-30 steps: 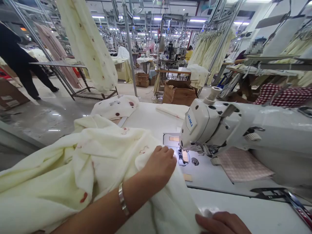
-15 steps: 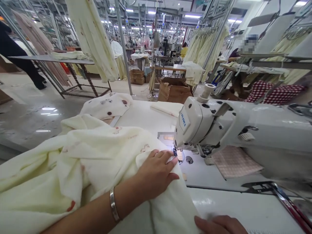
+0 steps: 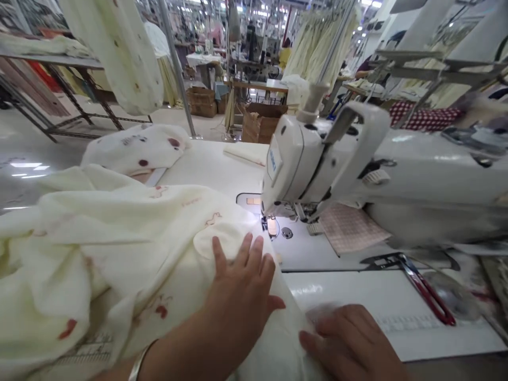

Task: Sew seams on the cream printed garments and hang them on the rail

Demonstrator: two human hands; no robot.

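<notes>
A cream printed fabric [image 3: 174, 233] is spread in folds over the sewing table, one edge running beside the presser foot [image 3: 264, 223] of a white sewing machine [image 3: 309, 164]. My left hand [image 3: 242, 291] lies flat on it with fingers spread, just short of the needle area and next to a rounded cream piece [image 3: 206, 241]. At the fabric's right edge is my right hand [image 3: 353, 341], its fingers bent and the thumb over the cloth. Motion smears its fingertips, so whether they pinch the edge cannot be made out.
Red-handled scissors [image 3: 428, 296] lie to the right on the table. Pink checked cloth [image 3: 353, 230] sits under the machine arm. A spotted white cloth [image 3: 135, 151] is at the table's far left. Behind stand a cardboard box [image 3: 260, 124] and hanging cream garments [image 3: 317, 47].
My left hand has drawn back from the presser foot toward me, and its fingers have spread. My right hand has come further into view. The whole view has shifted right and down.
</notes>
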